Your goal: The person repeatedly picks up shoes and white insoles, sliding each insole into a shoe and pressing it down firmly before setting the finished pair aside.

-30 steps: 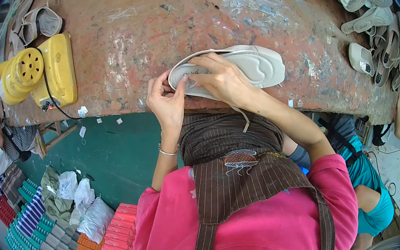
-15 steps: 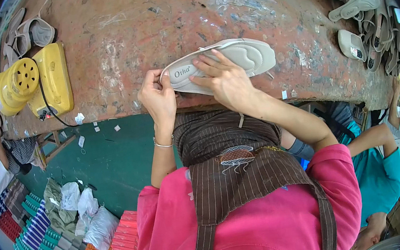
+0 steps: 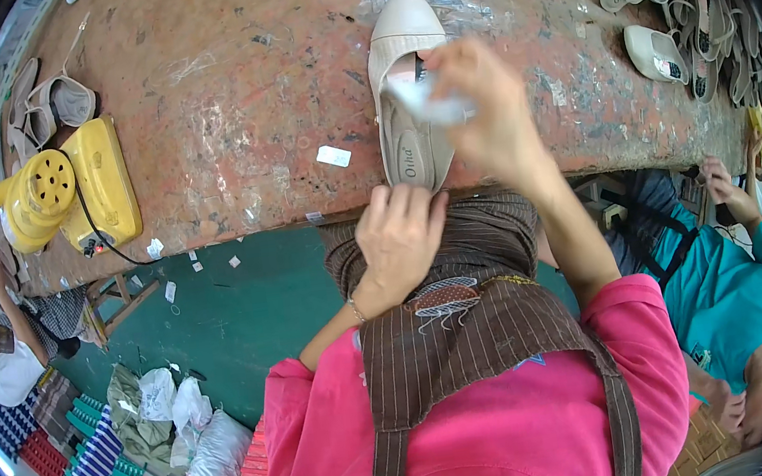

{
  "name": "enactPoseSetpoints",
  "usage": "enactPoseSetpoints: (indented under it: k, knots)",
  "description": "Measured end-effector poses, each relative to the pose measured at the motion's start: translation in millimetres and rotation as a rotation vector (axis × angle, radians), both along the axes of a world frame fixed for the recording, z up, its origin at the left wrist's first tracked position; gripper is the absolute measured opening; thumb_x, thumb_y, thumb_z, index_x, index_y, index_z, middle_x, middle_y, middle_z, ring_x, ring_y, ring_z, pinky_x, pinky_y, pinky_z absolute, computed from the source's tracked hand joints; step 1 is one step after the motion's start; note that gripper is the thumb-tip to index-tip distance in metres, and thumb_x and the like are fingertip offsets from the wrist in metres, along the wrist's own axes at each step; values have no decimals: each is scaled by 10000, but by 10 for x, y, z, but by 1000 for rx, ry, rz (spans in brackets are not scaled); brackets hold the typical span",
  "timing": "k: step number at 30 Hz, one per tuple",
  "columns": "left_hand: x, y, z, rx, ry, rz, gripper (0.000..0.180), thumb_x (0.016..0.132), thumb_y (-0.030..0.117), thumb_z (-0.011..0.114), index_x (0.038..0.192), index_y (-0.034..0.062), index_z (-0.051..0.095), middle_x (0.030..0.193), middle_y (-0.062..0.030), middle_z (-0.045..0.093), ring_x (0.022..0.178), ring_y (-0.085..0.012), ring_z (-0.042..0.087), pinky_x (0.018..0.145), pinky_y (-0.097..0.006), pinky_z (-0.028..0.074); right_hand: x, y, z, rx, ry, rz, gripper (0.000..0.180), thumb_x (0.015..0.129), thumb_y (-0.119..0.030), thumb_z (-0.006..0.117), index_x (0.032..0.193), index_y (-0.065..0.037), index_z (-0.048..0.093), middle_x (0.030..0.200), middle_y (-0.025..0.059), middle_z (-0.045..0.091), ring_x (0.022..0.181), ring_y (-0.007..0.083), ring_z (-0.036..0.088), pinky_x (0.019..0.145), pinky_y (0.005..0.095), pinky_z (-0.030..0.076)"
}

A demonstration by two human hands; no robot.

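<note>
Two hands work on one pale beige shoe (image 3: 409, 101) that lies lengthwise on the worn reddish table (image 3: 221, 96), its heel at the near edge and its toe pointing toward twelve o'clock. Nearest the body, the left hand (image 3: 398, 241) rests at the heel, fingers curled together and pressed against the back of the shoe to steady it. Just past it, the right hand (image 3: 485, 116) is blurred with motion over the shoe's opening, thumb and fingers pinching a crumpled piece of white paper (image 3: 429, 99); whether the paper is going in or coming out I cannot tell. As a judgement, this shoe looks about midway through being handled, with the paper only partly inside the mouth. At about nine o'clock from the shoe sits a yellow machine (image 3: 71, 190) with a black cord, and small white scraps (image 3: 333, 156) dot the tabletop. Farther off, toward two o'clock, a heap of similar pale shoes (image 3: 685, 1) crowds the far corner, which suggests plenty more remains or has been finished.
</note>
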State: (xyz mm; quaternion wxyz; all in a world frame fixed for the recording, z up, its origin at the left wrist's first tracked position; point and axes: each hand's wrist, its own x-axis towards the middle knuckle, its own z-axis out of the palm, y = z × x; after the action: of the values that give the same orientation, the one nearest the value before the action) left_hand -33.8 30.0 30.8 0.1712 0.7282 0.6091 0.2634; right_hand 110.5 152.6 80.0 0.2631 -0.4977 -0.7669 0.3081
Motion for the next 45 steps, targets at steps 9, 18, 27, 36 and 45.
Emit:
enactPoseSetpoints:
  k: [9, 18, 27, 36, 45]
  knots:
    - [59, -143, -260, -232, 249, -326, 640, 847, 241, 655, 1400, -11, 455, 1450, -229, 402, 1408, -399, 286, 1138, -649, 155, -304, -469, -696, 140, -203, -48, 683, 720, 119, 502, 1396, 43, 433, 1395, 275, 472, 1362, 434, 397, 1113, 504, 355]
    - [168, -155, -346, -207, 187, -242, 521, 884, 188, 604, 1341, -40, 499, 1418, -204, 439, 1421, -376, 287, 1154, -587, 218, -450, -433, -705, 145, -469, -97, 618, 789, 22, 472, 1325, 271, 292, 1394, 483, 287, 1337, 583, 318, 1138, 569, 270]
    - [171, -125, -349, -268, 226, -214, 579, 849, 185, 630, 1362, -38, 482, 1441, -194, 434, 1396, -375, 321, 1145, -594, 233, -449, -210, -860, 261, -391, -132, 576, 791, 35, 464, 1296, 276, 323, 1344, 492, 326, 1287, 618, 345, 1097, 602, 304]
    - [136, -99, -296, -200, 242, -216, 582, 865, 214, 627, 1373, -21, 467, 1424, -204, 448, 1405, -363, 325, 1128, -570, 272, -554, -89, -884, 168, -565, -171, 492, 821, -51, 521, 1231, 209, 443, 1297, 397, 449, 1271, 504, 424, 1094, 521, 331]
    - [226, 2, -212, -175, 315, -211, 716, 873, 324, 656, 1439, -32, 401, 1489, -235, 396, 1419, -369, 318, 1123, -568, 250, -348, 284, -1106, 516, -393, -112, 146, 689, -112, 621, 733, 11, 687, 753, 215, 679, 714, 304, 681, 663, 397, 539]
